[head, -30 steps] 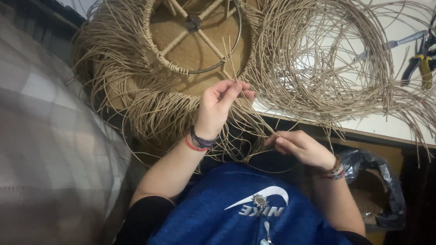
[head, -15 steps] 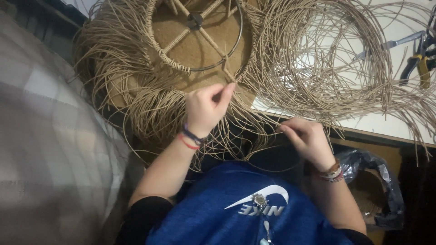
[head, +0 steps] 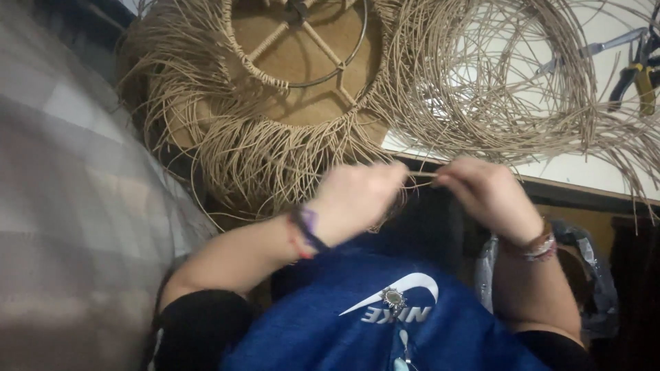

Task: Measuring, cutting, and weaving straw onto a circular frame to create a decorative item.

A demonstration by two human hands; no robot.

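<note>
Tan paper-cord strands fill the upper half of the view, hanging in a thick fringe (head: 275, 161) from a round metal ring frame (head: 302, 48) with spokes, which rests on a brown wooden disc (head: 302, 96) at about 12 o'clock. Both hands sit together just below the fringe, near the centre of the view, and both are blurred. The left hand (head: 357, 199) is curled closed, fingers bunched toward its thumb, and it pinches one thin strand (head: 421, 174) at its 2 o'clock side. The right hand (head: 485, 192) is likewise closed, fingertips drawn tight on the other end of the same strand, so the short length runs taut and nearly level between the two hands. A dark and purple wristband (head: 306, 230) circles the left wrist, and beaded bracelets (head: 533, 247) circle the right wrist. At 1 o'clock from the hands a loose coil of unworked cord (head: 495, 89) lies spread on a white tabletop (head: 584, 168), touching the fringe at its left edge. At 2 o'clock, well apart from the hands, pliers with yellow and dark handles (head: 636, 69) lie on the same tabletop. At 6 o'clock a blue shirt (head: 385, 323) covers the person's chest, and at 9 o'clock a pale checked cloth (head: 75, 206) fills the left side
</note>
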